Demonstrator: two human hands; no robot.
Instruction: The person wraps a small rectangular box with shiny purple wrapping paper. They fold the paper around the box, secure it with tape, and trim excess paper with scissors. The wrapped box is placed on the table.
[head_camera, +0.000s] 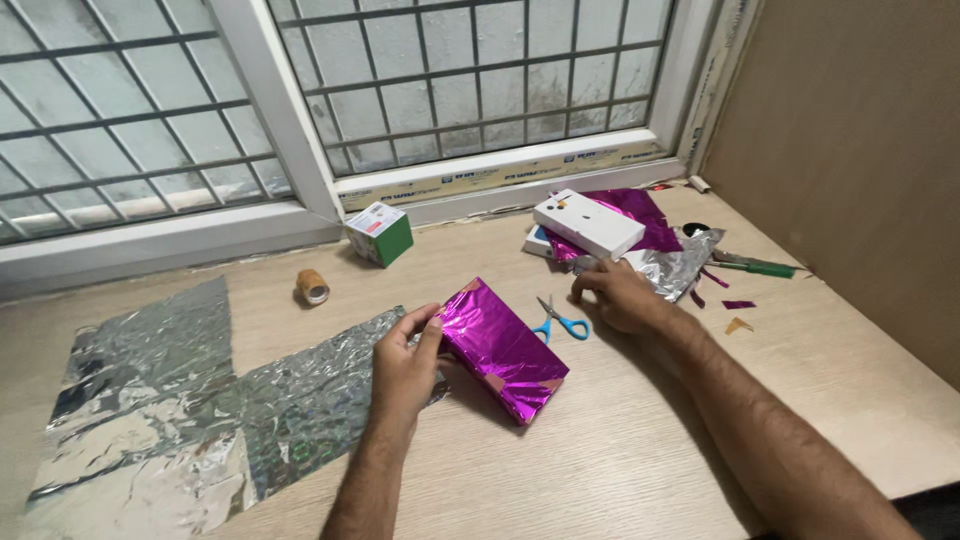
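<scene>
- Left hand pinches the near-left edge of the magenta foil-wrapped box, thumb on top.
- Right hand, fingers curled together, presses silver foil just beyond the scissors.
- Box likely light, stiff, slippery (grip its long edges).

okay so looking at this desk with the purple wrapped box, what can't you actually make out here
Head view only:
- Underside of the purple wrapped box: hidden against the table, and the left hand covers its near edge.
- Right hand fingertips: whether they pinch the crumpled silver foil is unclear.
- Blue item under the white box: mostly covered.
- Silver sheet: cut off by the bottom-left edge.
</scene>
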